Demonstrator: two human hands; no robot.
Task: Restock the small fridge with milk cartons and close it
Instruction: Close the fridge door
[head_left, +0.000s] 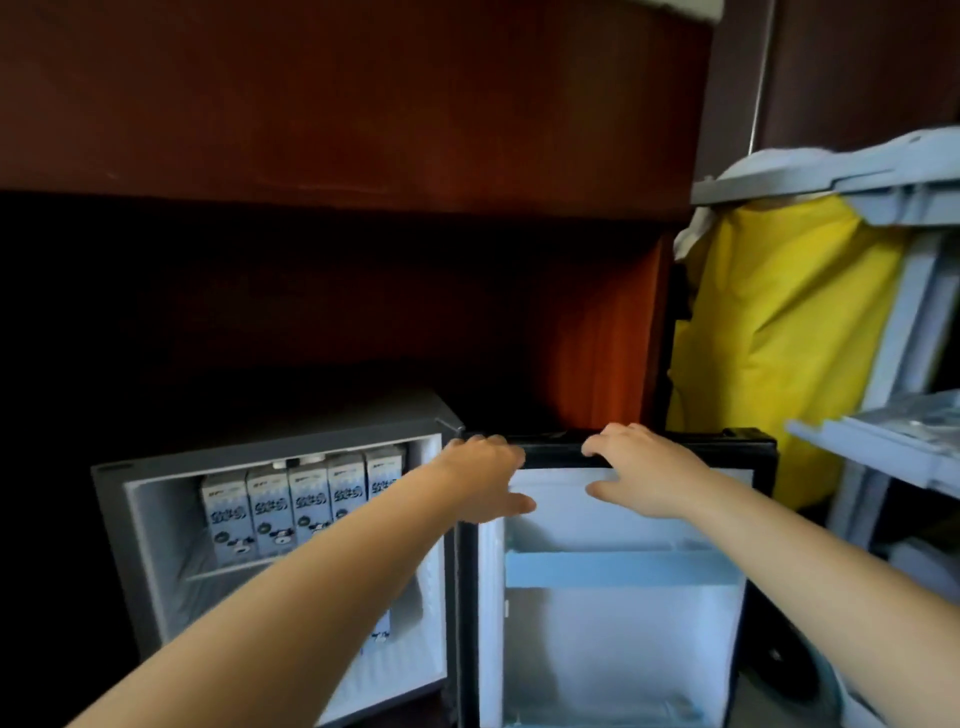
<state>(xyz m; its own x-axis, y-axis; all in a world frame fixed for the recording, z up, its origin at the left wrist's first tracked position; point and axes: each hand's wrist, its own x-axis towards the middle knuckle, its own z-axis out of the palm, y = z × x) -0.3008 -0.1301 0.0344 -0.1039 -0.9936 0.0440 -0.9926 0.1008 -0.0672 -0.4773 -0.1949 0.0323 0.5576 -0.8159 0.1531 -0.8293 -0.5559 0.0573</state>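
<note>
Small fridge (156, 519): grey case, set low in a dark alcove under red-brown wood panelling (363, 104). It stands open.

Milk cartons (291, 506): I count five, upright and side by side on the upper shelf inside. A sixth shows partly lower down, behind the left forearm.

Fridge door (618, 649): swung wide to the right with its white liner facing me. A pale blue door shelf (618, 569) runs across it.

Left hand (483, 483): grips the door's top edge at the hinge corner, fingers bent over it and thumb out on the liner.

Right hand (644, 473): grips the same edge just beside it, fingers hooked over the black rim and thumb beneath.

Yellow bag (769, 338): hangs in a grey cart frame (883, 176) right of the alcove.
</note>
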